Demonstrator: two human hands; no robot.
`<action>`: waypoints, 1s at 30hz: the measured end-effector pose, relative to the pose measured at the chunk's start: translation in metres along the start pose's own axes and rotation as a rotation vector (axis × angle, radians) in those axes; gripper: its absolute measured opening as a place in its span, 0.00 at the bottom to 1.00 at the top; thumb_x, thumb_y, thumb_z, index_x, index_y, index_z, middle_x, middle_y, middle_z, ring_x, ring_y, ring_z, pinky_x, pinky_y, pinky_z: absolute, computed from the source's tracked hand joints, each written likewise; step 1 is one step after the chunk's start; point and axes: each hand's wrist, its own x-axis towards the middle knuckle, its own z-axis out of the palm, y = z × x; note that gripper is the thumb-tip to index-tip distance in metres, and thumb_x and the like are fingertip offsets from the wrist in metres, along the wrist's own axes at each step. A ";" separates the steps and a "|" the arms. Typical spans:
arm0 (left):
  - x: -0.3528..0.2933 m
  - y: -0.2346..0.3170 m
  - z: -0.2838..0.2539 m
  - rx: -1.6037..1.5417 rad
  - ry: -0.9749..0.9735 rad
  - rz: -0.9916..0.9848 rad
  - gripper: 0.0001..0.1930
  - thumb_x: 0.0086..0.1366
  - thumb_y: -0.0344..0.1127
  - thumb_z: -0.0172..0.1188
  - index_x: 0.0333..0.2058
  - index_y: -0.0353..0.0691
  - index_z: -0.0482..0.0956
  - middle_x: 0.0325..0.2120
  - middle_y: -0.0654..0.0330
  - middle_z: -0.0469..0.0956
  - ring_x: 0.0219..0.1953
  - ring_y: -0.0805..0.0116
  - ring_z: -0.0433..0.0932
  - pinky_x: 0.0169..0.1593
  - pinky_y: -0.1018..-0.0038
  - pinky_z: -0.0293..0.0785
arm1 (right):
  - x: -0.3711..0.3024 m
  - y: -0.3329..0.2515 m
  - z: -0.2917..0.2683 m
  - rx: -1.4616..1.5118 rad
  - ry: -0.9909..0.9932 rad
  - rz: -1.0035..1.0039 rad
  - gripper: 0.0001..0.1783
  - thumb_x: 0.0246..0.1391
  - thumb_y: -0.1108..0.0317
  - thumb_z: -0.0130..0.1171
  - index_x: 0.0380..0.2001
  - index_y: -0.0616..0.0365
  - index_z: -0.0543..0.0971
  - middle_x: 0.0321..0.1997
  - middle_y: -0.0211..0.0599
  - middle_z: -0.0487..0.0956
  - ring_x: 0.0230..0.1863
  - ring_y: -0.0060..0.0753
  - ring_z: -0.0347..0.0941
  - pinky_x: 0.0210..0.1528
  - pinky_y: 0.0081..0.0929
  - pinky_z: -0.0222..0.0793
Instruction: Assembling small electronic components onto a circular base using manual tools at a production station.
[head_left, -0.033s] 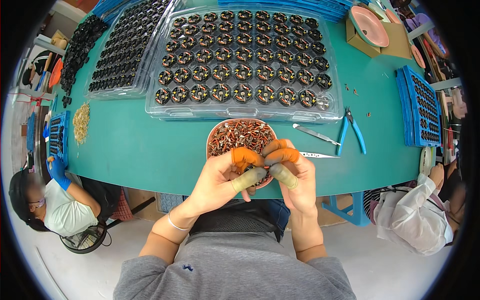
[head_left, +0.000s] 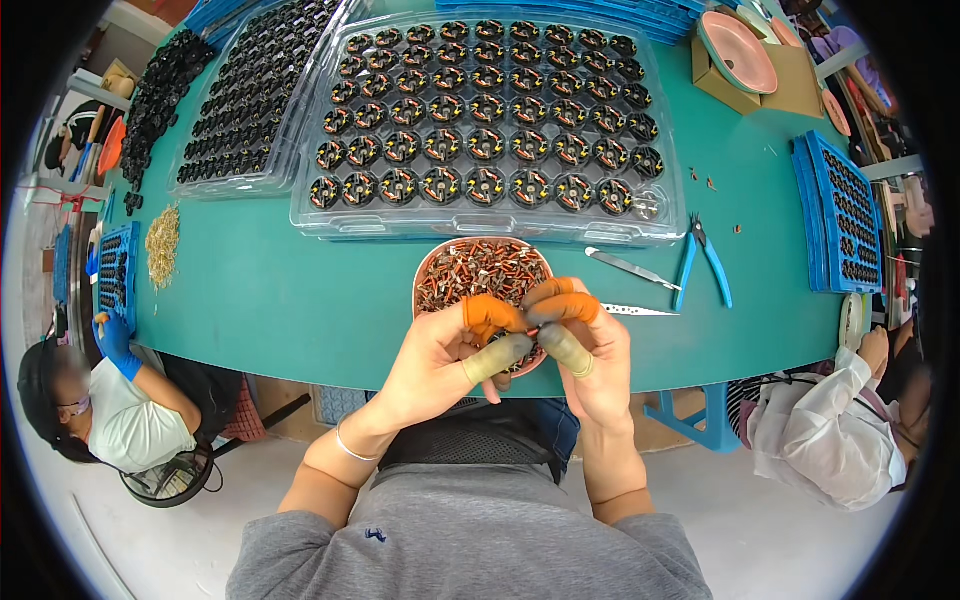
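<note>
Surface [head_left: 350,290]: uniform green. Bowl [head_left: 417,290], centre: pink; small parts [head_left: 480,270] inside mottled orange-red, brown and silver. Fingers [head_left: 570,308]: covers [head_left: 485,312] orange, those on the thumbs [head_left: 570,352] yellow-beige; tips [head_left: 518,346] show dark smudges. Round components [head_left: 486,187], upper centre: black, flecked red and yellow. Pliers [head_left: 698,232], right of centre: blue handles [head_left: 716,270], dark head [head_left: 697,223]. Shirt [head_left: 480,530], lower centre: grey, navy emblem [head_left: 375,535].

No readable lettering or numbers
The mark that stands out is a small dark blue emblem [head_left: 375,535] on the grey shirt [head_left: 480,530], nearer the wearer than the pink bowl [head_left: 418,281] and to its left; its figure is too small to make out.
</note>
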 end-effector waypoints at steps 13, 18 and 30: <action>-0.009 0.009 0.003 0.568 0.152 0.250 0.08 0.59 0.25 0.62 0.38 0.33 0.80 0.28 0.60 0.80 0.22 0.75 0.79 0.21 0.82 0.74 | -0.006 -0.006 -0.007 -0.758 0.020 -0.319 0.10 0.46 0.78 0.64 0.34 0.65 0.79 0.37 0.38 0.76 0.42 0.32 0.70 0.47 0.27 0.66; -0.009 0.008 0.001 0.886 0.177 0.440 0.09 0.55 0.25 0.64 0.36 0.35 0.81 0.26 0.61 0.80 0.19 0.76 0.77 0.23 0.82 0.71 | -0.005 -0.003 -0.005 -0.636 0.030 -0.284 0.10 0.45 0.79 0.63 0.34 0.65 0.78 0.38 0.38 0.76 0.42 0.31 0.70 0.46 0.27 0.67; -0.005 0.002 0.006 0.569 0.141 0.341 0.09 0.56 0.25 0.64 0.36 0.32 0.79 0.22 0.63 0.80 0.18 0.76 0.79 0.20 0.85 0.72 | -0.005 0.005 0.006 0.084 0.019 -0.041 0.07 0.50 0.78 0.58 0.35 0.63 0.78 0.46 0.37 0.69 0.45 0.29 0.69 0.48 0.27 0.67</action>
